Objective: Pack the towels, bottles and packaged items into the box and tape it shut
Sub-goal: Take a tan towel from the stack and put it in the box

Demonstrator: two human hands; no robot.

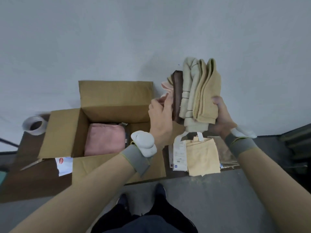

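Holding a stack of folded towels (pixel 196 95) upright above the right end of the desk (pixel 33 182). Pinching its pink edge with the curled fingers (pixel 168 101) of the left hand (pixel 159 115); clasping its tan side with the right hand (pixel 222 118), fingers wrapped round it. Mid-desk, an open box (pixel 114 96) with a pink towel (pixel 104 140) inside. By the far left corner, a tape roll (pixel 34 125); near the left front edge, scissors (pixel 32 163). At the right front edge, a yellow cloth (pixel 202 155) beside a labelled packet (pixel 179 153).

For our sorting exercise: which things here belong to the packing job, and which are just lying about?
Job: box, held towels, pink towel inside the box, yellow towel on the table, tape roll.
Lying about: scissors, untouched.
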